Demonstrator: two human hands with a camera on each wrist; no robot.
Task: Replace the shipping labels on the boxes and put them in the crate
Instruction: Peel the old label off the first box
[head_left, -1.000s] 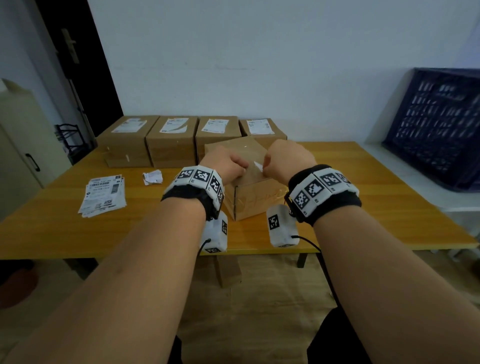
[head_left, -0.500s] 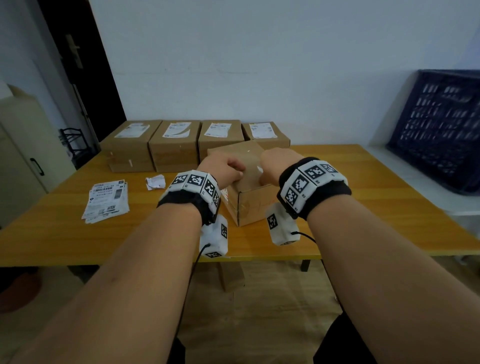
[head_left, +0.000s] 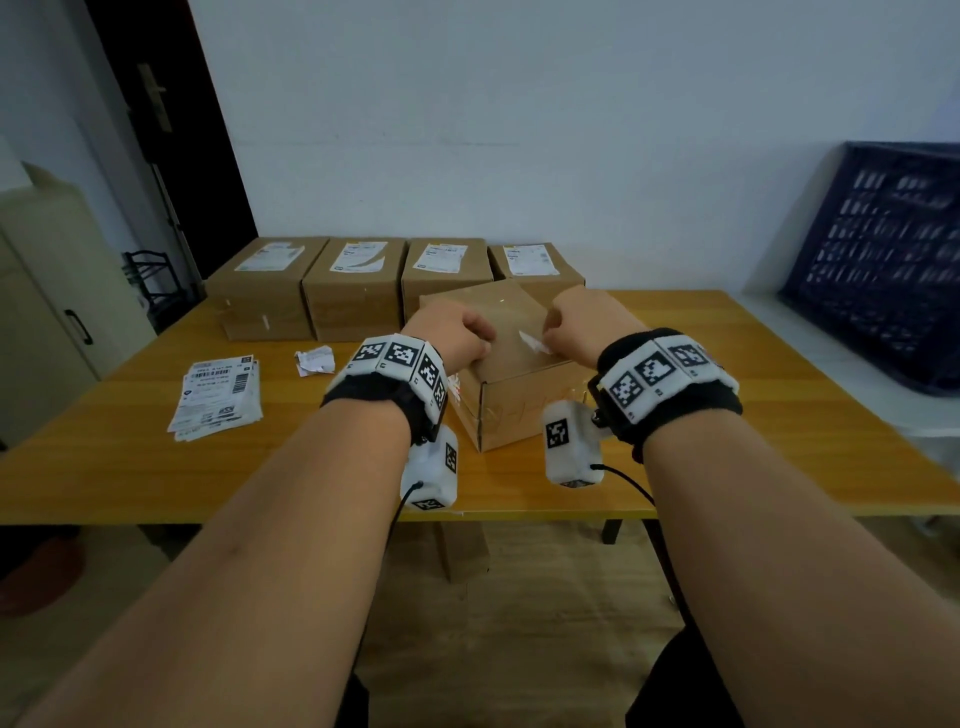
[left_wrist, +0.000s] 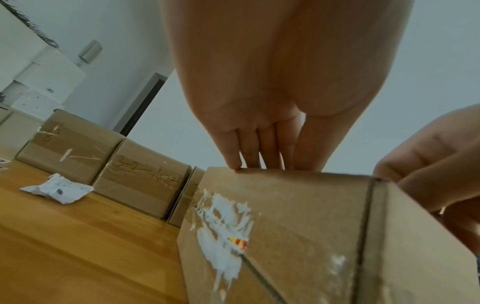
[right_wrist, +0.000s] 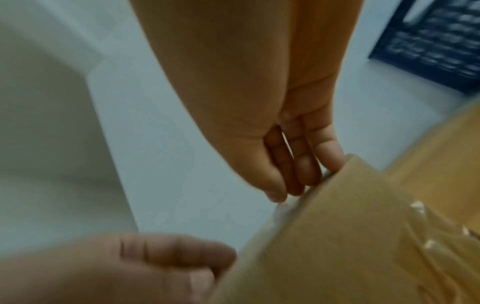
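Tabletop (head_left: 727, 395): near box (head_left: 524, 384) at front-centre edge. Crate (head_left: 878, 270) off right edge; path there open. Left hand (head_left: 452, 338) curls fingers over box top. Right hand (head_left: 576, 327) pinches label scrap (head_left: 532, 340). Step: stripping old label. Next: peel clear, fetch new labels (head_left: 218, 397), left side.

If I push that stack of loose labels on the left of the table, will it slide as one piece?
Probably not. The stack of labels is thin loose sheets already fanned at the edges, so a push would likely spread them. They look light and floppy; the crumpled label nearby suggests they crease easily. The wooden table looks smooth, so they may skid.
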